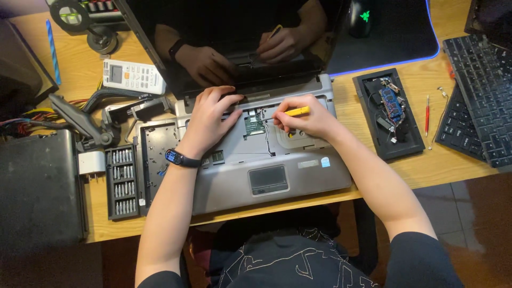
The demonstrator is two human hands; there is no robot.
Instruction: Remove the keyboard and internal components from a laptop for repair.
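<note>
Two hands | right hand (309, 120) grips yellow screwdriver (296, 111) (tip leftward) | over laptop (298, 178)

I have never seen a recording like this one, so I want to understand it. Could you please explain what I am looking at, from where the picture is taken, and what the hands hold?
There is one picture, taken by a camera on a person's head, looking down at a wooden desk. No machine is working here, only two bare hands.

The left hand, with a dark band on its wrist, rests on an opened grey laptop whose keyboard is removed. The right hand holds a yellow-handled screwdriver near a small green circuit board inside.

Around it lie a case of screwdriver bits, a white remote control, a black tray of small parts, a red screwdriver, a black keyboard and a mouse.
</note>
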